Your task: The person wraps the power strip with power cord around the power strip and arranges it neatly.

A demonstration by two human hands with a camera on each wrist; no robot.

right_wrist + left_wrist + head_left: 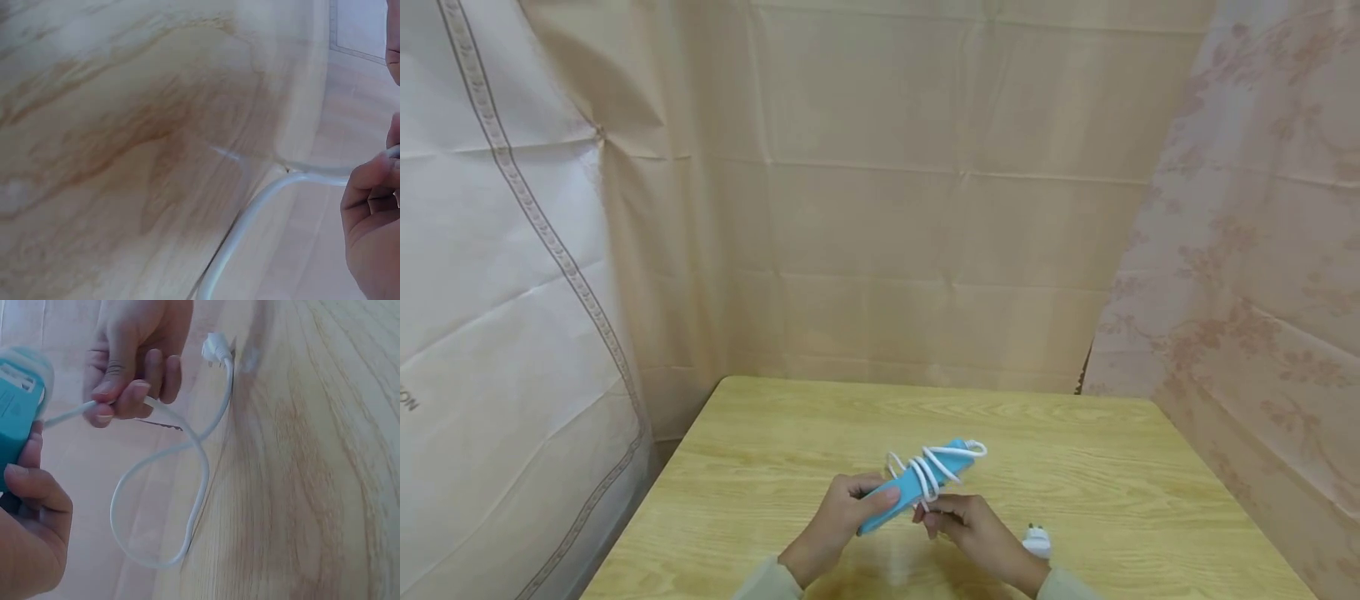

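Observation:
My left hand [850, 512] grips the lower end of a slim blue power strip [891, 500], thumb on top, and holds it tilted above the table. White cord [928, 473] is wound in several loops round the strip's upper part. Just right of the strip, my right hand [973, 529] pinches the cord between thumb and fingers. In the left wrist view, the free cord [206, 469] hangs in a loose loop from the right hand [140, 350] to a white plug [217, 349]. The left hand [34, 531] holds the strip at the frame's edge.
The plug [1037, 542] lies on the wood-grain table [760, 467], beside the right wrist. Beige cloth [880, 208] hangs behind the table, with a white sheet [497, 333] on the left and a flowered one [1247, 333] on the right.

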